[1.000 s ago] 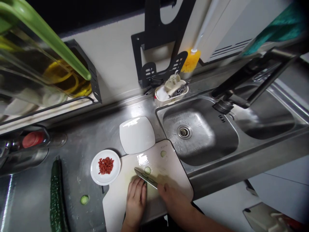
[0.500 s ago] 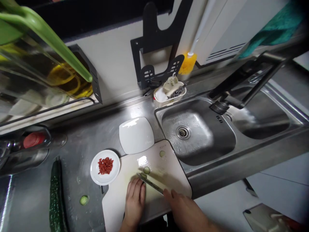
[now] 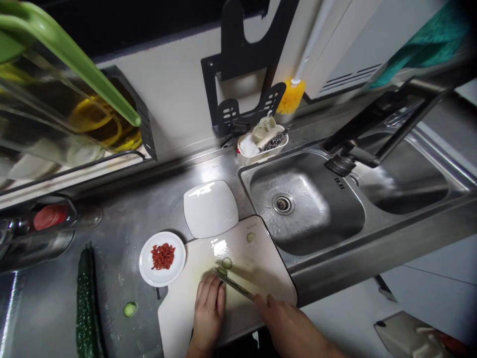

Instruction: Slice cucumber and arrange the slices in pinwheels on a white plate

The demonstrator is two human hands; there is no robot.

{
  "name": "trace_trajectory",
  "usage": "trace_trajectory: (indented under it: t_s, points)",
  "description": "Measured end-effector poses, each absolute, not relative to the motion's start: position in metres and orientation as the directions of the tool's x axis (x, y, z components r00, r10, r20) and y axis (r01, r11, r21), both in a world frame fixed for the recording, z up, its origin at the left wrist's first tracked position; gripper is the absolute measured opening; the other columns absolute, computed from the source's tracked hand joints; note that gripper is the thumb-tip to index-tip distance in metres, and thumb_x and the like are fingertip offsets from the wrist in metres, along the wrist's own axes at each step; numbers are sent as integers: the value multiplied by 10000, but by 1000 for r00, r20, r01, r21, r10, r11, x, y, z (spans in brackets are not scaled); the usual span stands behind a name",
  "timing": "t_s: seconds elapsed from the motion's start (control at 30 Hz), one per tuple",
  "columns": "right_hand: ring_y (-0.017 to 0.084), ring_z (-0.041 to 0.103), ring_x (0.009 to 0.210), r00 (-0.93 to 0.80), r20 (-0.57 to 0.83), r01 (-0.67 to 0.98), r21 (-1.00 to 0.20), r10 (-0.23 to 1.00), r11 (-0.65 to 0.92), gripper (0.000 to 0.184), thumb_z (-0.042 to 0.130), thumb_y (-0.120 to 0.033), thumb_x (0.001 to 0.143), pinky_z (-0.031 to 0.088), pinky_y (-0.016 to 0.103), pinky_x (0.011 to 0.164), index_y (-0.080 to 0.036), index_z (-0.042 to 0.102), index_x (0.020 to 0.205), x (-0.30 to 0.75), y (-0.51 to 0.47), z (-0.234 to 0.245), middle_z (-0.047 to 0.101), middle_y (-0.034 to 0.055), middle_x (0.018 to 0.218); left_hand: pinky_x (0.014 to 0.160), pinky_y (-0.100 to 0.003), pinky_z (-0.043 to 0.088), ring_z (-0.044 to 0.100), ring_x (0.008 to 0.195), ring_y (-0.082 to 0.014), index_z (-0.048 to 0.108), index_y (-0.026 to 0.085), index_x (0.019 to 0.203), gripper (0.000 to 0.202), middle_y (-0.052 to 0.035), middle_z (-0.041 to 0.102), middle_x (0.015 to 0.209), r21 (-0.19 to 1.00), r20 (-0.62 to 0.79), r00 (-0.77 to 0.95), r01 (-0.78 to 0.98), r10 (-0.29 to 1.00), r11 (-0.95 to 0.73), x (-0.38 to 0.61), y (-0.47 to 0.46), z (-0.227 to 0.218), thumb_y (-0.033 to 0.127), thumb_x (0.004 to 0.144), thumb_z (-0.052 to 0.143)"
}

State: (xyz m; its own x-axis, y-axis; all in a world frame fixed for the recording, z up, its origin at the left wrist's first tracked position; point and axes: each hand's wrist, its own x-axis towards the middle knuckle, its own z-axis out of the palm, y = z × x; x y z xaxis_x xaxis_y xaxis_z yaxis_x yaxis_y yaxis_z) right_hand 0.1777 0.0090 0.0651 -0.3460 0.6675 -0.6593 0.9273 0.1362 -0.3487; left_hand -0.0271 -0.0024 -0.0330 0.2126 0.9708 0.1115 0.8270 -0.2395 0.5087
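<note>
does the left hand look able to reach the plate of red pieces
Likely yes: the round plate lies ahead and left of the left hand, nothing stands between, and the knife is toward the right.

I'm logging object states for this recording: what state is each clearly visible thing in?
Knife: held in right hand, blade across chopping board
Left hand: fingers curled beside the knife, anything beneath hidden
Long cucumber: unsliced where visible, lying on counter
Slice on counter: cut, lying flat
Slices on board: cut, two plainly flat
Round plate: holding red pieces
Square plate: face up
Sink: wet
Faucet: no visible flow
</note>
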Motion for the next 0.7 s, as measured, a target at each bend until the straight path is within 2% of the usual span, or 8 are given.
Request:
trace_trajectory:
  t_s: [0.23,0.43,0.7]
  points:
    - [190,646,714,-377,-640,916,-367,669,164,468,346,57,753,386,248,561,-211,552,1077,177,14,66,671,45,868,925,-415,493,601,1047,-217,587,150,1059,210,-91,666,1049,503,133,209,828,969,-248,-29,-4,-35,189,887,473]
    - [199,651,749,-356,-689,927,-346,631,146,461,341,52,763,409,252,594,-198,567,1077,172,24,74,677,63,898,919,-411,496,589,1071,-220,590,145,1064,217,-95,664,1064,502,125,210,829,970,-245,-28,-1,-33,181,887,471]
    - [180,628,697,-353,-629,920,-369,693,134,461,342,66,746,371,248,565,-201,571,1045,169,17,62,653,42,827,926,-405,491,596,1061,-212,592,143,1065,221,-92,670,1048,501,127,213,829,969,-248,-28,-3,-34,174,887,465]
